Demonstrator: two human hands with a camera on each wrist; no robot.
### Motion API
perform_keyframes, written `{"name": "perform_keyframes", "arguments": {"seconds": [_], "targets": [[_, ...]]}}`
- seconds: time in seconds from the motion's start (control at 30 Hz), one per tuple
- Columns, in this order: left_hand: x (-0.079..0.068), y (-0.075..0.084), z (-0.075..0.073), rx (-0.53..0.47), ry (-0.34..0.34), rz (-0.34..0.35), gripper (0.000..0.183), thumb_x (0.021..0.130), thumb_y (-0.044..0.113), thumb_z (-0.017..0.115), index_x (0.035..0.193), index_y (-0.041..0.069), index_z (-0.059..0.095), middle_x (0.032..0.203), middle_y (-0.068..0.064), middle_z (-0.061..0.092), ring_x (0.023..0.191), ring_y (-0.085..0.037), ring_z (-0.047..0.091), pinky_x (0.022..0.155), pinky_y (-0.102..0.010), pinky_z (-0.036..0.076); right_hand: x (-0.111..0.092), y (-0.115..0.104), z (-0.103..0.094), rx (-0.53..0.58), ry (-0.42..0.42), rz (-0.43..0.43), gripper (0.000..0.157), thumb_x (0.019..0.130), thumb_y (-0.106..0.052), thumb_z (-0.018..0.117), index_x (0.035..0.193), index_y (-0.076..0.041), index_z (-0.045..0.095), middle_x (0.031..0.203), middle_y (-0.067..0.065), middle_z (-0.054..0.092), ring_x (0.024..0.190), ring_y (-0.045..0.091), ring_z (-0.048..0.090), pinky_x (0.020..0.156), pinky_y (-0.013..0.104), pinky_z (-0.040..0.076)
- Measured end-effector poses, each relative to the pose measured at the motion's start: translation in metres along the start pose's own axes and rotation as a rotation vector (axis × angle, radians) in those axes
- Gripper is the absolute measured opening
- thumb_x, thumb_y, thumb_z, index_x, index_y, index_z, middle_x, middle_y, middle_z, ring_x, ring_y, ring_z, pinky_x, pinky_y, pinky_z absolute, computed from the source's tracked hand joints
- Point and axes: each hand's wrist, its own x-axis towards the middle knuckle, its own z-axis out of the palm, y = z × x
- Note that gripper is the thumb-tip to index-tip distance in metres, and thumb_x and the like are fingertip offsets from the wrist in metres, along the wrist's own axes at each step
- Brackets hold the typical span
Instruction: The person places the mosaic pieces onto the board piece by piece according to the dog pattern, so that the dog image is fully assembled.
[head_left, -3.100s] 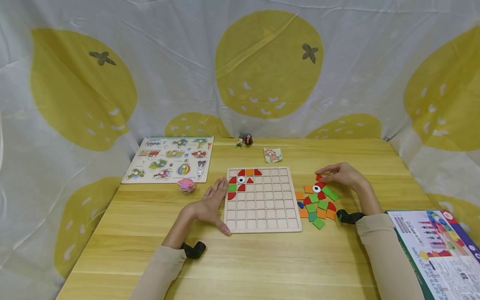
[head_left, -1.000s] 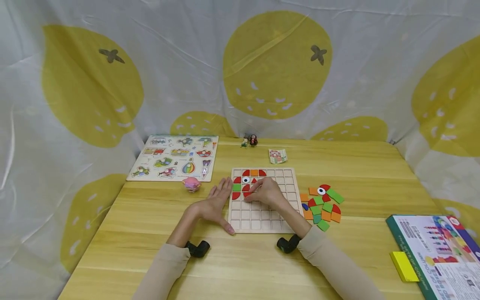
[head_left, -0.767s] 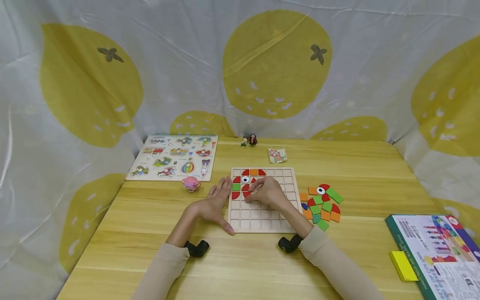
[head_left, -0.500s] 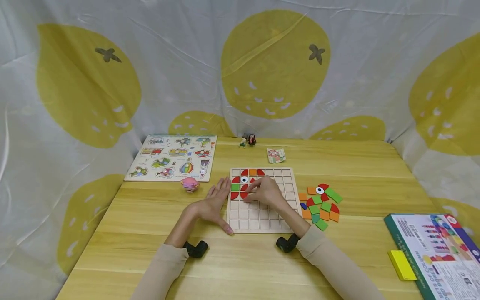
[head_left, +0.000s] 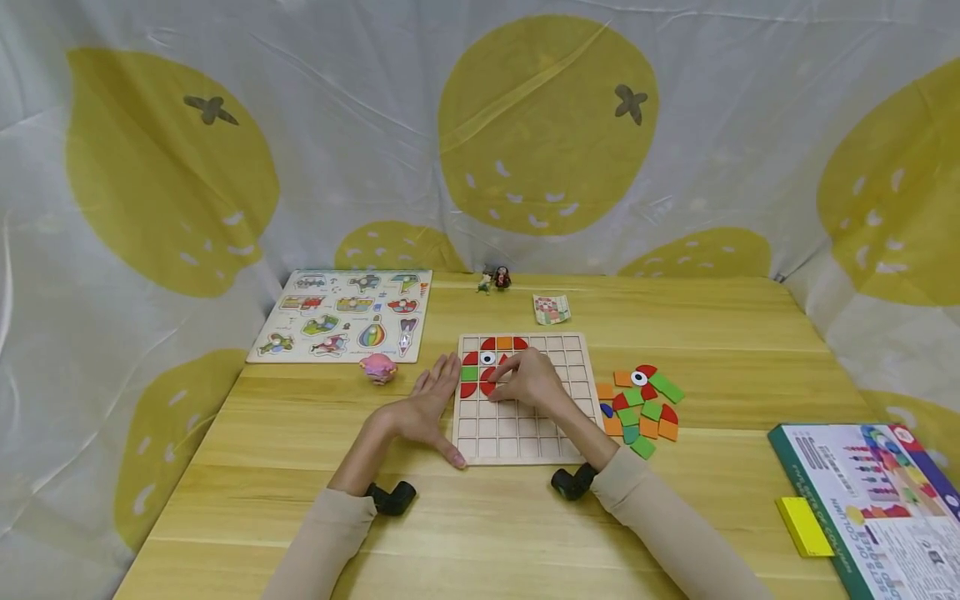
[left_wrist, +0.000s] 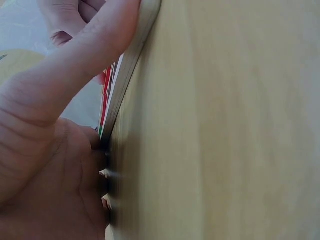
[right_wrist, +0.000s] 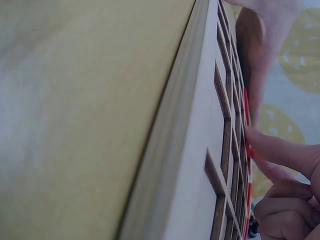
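At ten o'clock on the board (head_left: 508, 427), several tiles (head_left: 504, 342) sit placed, the right hand (head_left: 534, 383) touching a red one (head_left: 485, 389), grip unclear, the left hand (head_left: 420, 415) splayed wide, loose tiles (head_left: 648, 430) unplaced at three.

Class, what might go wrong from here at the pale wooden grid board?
The right hand, working at a red curved tile, may nudge its neighbours. The board might shift, since the left hand touches just its left side. The right forearm, near the loose orange and green tiles, could sweep them.
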Motion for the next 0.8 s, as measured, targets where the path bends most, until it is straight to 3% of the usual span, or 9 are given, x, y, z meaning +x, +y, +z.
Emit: {"name": "perform_keyframes", "arguments": {"seconds": [0.23, 0.33, 0.43, 0.5, 0.67, 0.8], "targets": [[0.0, 0.001, 0.0, 0.01, 0.0, -0.002, 0.151, 0.055, 0.063, 0.084, 0.152, 0.008, -0.018, 0.16, -0.011, -0.024, 0.148, -0.028, -0.025, 0.123, -0.05, -0.008, -0.001, 0.004, -0.004, 0.039, -0.014, 0.004, 0.018, 0.067, -0.017, 0.088, 0.082, -0.015, 0.079, 0.1, 0.001, 0.07, 0.065, 0.015, 0.05, 0.052, 0.023, 0.038], [-0.001, 0.001, 0.0, 0.007, 0.004, 0.001, 0.151, 0.055, 0.062, 0.085, 0.152, 0.008, -0.017, 0.16, -0.012, -0.024, 0.148, -0.028, -0.024, 0.123, -0.051, -0.008, -0.003, 0.008, -0.015, 0.058, -0.038, -0.013, 0.019, 0.07, -0.018, 0.086, 0.087, -0.016, 0.079, 0.076, 0.0, 0.064, 0.058, 0.013, 0.043, 0.05, 0.023, 0.032], [-0.001, 0.002, 0.0, -0.009, 0.005, 0.001, 0.152, 0.054, 0.061, 0.086, 0.153, 0.008, -0.017, 0.16, -0.011, -0.024, 0.148, -0.028, -0.024, 0.123, -0.051, -0.007, -0.009, 0.018, -0.042, 0.077, -0.039, -0.038, 0.023, 0.074, -0.018, 0.083, 0.096, -0.015, 0.078, 0.057, -0.002, 0.046, 0.052, 0.013, 0.034, 0.047, 0.023, 0.027], [-0.001, 0.002, 0.0, -0.02, 0.003, -0.002, 0.152, 0.053, 0.06, 0.086, 0.153, 0.008, -0.017, 0.16, -0.011, -0.025, 0.148, -0.028, -0.024, 0.123, -0.051, -0.007, -0.015, 0.029, -0.067, 0.077, -0.03, -0.041, 0.026, 0.078, -0.019, 0.08, 0.103, -0.013, 0.076, 0.052, -0.002, 0.035, 0.049, 0.014, 0.029, 0.046, 0.024, 0.026], [-0.002, 0.002, -0.001, -0.029, 0.006, 0.003, 0.153, 0.053, 0.059, 0.087, 0.153, 0.008, -0.017, 0.16, -0.012, -0.024, 0.148, -0.029, -0.024, 0.123, -0.052, -0.006, -0.031, 0.075, -0.129, 0.036, -0.001, -0.02, 0.03, 0.085, -0.021, 0.074, 0.112, -0.009, 0.072, 0.052, -0.005, 0.028, 0.045, 0.013, 0.025, 0.042, 0.026, 0.026], [0.0, 0.002, 0.0, -0.028, 0.01, 0.021, 0.152, 0.054, 0.059, 0.087, 0.152, 0.006, -0.016, 0.16, -0.014, -0.023, 0.148, -0.032, -0.023, 0.122, -0.054, -0.005, -0.04, 0.115, -0.158, 0.056, 0.026, 0.035, 0.032, 0.087, -0.019, 0.072, 0.115, -0.005, 0.07, 0.052, -0.006, 0.027, 0.046, 0.011, 0.025, 0.045, 0.026, 0.026]]}}
